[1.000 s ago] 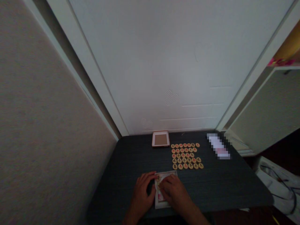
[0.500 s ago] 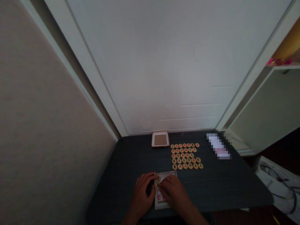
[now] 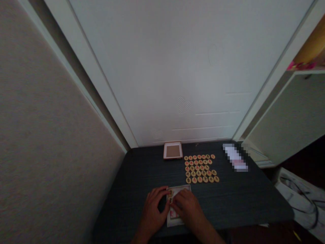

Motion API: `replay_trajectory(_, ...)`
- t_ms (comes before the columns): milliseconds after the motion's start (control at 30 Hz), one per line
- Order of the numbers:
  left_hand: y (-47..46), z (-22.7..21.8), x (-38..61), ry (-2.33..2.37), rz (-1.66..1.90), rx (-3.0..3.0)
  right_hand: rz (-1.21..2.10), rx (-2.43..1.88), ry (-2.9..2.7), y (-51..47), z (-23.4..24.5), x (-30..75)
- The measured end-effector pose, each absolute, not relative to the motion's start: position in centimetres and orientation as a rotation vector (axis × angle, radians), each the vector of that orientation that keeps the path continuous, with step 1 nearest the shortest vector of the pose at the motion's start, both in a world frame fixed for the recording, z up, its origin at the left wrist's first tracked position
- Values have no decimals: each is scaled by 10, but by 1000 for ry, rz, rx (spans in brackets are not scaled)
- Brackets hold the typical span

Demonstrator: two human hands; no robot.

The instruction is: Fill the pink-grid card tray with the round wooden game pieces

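Observation:
On the near part of a dark table (image 3: 142, 176) lies a small white folded sheet or box lid (image 3: 175, 217) with red print. My left hand (image 3: 153, 210) rests on its left edge, fingers curled against it. My right hand (image 3: 188, 208) lies on top of it, fingers bent and pressing down. A little round wooden piece shows between my fingertips at the sheet's top left corner. Beyond my hands, several round wooden game pieces (image 3: 200, 168) with red and dark marks lie in neat rows.
A small square box (image 3: 173, 150) with a brown inside sits at the table's far edge by the white wall. A blurred white object (image 3: 235, 157) lies at the far right. White fabric and a dark cable (image 3: 302, 203) lie on the floor to the right.
Both hands stay on the white sheet with hardly any shift. The view has drifted slightly.

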State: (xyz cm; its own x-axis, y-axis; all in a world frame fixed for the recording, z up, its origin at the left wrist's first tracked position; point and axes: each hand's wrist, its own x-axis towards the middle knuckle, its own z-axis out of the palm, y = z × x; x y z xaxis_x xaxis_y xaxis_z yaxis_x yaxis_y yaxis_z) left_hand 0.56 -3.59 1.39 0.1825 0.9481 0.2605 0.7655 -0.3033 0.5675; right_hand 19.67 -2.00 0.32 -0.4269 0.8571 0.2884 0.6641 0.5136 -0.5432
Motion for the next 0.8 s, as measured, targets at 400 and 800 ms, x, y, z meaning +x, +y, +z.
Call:
replay_trajectory(400,-36,14,6,1651,840,2186,461,-1159,-2256,-19,9,197)
replay_trajectory(800,-33,11,5,1695,829,2199,381,-1090,-2085,-25,21,230)
